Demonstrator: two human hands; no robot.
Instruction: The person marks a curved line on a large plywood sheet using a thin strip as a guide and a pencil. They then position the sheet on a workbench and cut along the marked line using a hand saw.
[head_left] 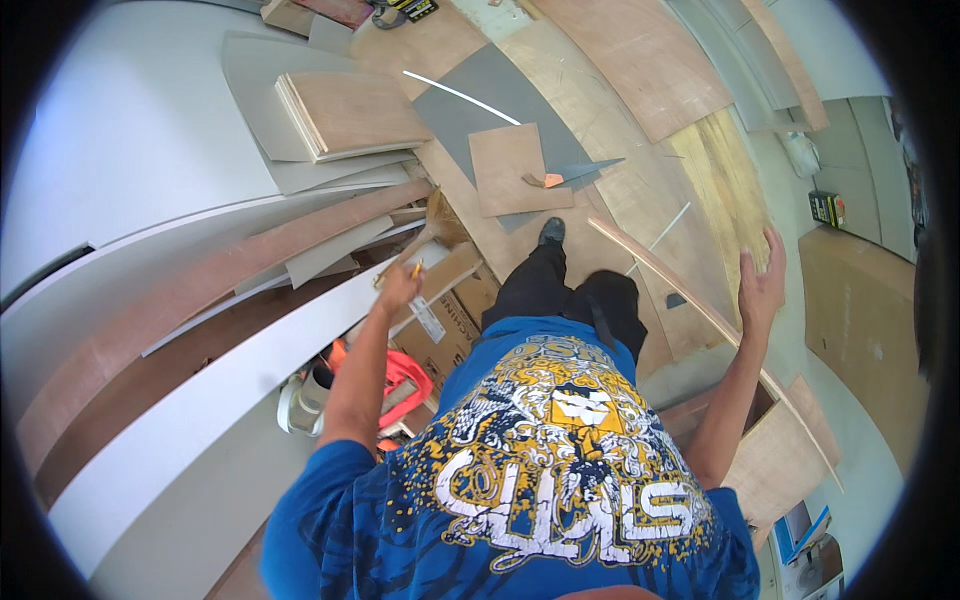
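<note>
My left hand (401, 287) is closed round a thin yellow pencil-like stick (416, 268), whose tip shows past the fingers. It hovers over a long white board (270, 362) and beside a brown cardboard box (440, 335). My right hand (762, 287) is raised on the right, fingers apart and holding nothing. Near it, a long narrow wooden strip (690, 290) slants across the floor. Ahead of my feet a handsaw (587, 171) with an orange and brown handle lies on a square plywood piece (503, 165). A dark grey sheet (455, 125) is partly under the plywood.
At the left, a stack of boards (365, 112) rests on a white surface (140, 150). A red item (405, 385) sits below my left arm. Thin white strips (462, 97) and large plywood sheets (640, 60) cover the floor. A wooden box (745, 450) and cardboard (860, 340) stand right.
</note>
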